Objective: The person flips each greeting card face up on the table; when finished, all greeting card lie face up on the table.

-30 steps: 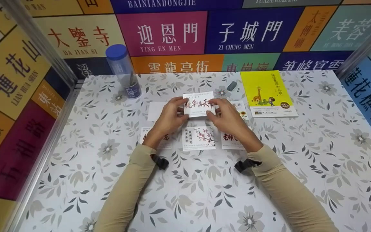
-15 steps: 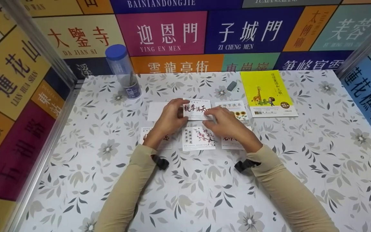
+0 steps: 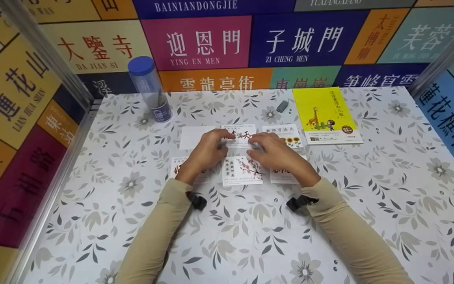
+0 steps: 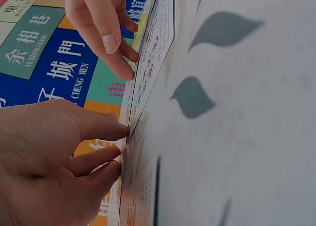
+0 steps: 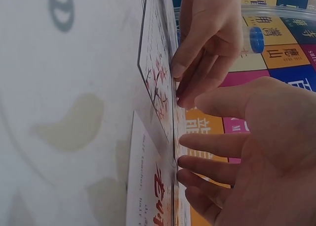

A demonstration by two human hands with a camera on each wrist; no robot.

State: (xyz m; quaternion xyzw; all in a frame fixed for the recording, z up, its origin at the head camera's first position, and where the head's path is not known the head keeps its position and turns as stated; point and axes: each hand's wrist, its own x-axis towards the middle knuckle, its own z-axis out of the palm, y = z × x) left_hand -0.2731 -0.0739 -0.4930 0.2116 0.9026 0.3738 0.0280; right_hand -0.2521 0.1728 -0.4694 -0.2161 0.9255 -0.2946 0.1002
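A white card with red brush lettering (image 3: 239,142) lies at the middle of the back row, partly covered by fingertips. My left hand (image 3: 208,152) has its fingertips on the card's left part, fingers loosely bent. From the right, my right hand (image 3: 276,152) reaches over the same card's right part with spread, relaxed fingers; the right wrist view shows those fingers (image 5: 210,171) low beside the cards. Just in front lies a plum-blossom card (image 3: 242,171). A blank card (image 3: 193,138) is beyond my left hand, and a sunflower card (image 3: 280,129) beyond my right.
Two red-lettered cards, a left one (image 3: 177,162) and a right one (image 3: 284,178), lie partly under the wrists. Behind stand a blue-lidded clear canister (image 3: 148,90), a dark eraser-like block (image 3: 282,106) and a yellow booklet (image 3: 325,114). Floral cloth (image 3: 242,236) covers the table.
The red-lettered card, earlier raised between both hands, has come down and slightly left into the back row. My right hand has shifted left, uncovering the sunflower card, and its grip has loosened.
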